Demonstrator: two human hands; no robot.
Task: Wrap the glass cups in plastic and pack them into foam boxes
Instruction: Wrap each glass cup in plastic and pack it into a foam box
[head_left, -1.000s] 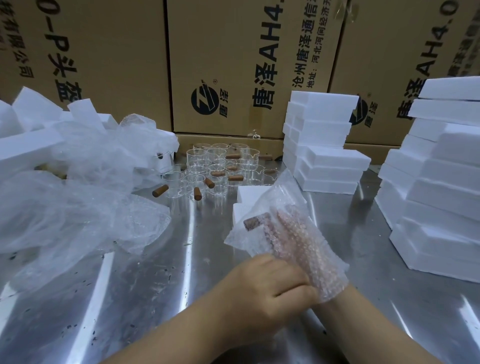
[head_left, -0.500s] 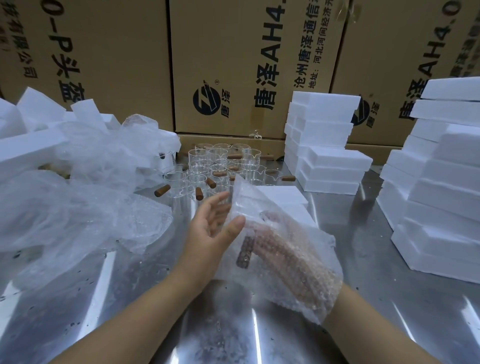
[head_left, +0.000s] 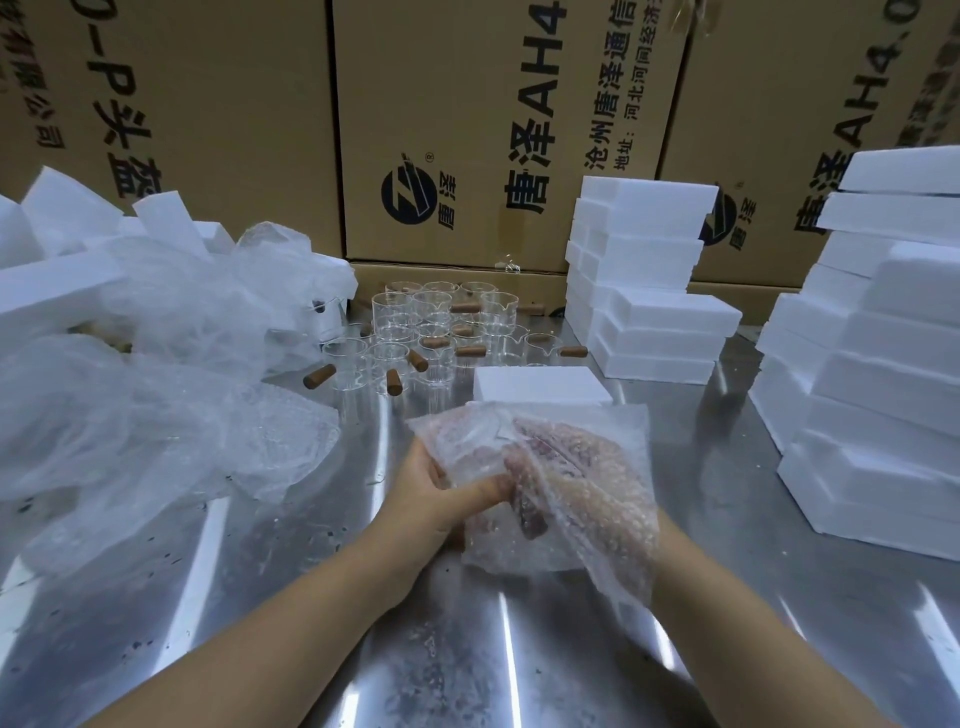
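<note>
A glass cup with a brown wooden handle (head_left: 529, 512) sits inside a bubble wrap sheet (head_left: 587, 519) over the metal table's middle. My left hand (head_left: 441, 493) grips the wrapped cup from the left, thumb pressed on the plastic. My right hand (head_left: 582, 467) lies under the sheet, seen through the bubbles, and holds the bundle. Several bare glass cups (head_left: 415, 332) with wooden handles stand farther back. A single white foam box (head_left: 540, 384) lies just beyond the bundle.
Stacks of foam boxes stand at the back centre (head_left: 649, 291) and along the right (head_left: 878, 374). A heap of plastic sheets (head_left: 156, 395) and foam pieces fills the left. Cardboard cartons (head_left: 467, 130) wall the back. The steel table (head_left: 311, 623) shows near me.
My left hand had opened and lifted the sheet's edge; now it has closed back on the bundle. The wrap has folded over the cup and the handle has swung toward me.
</note>
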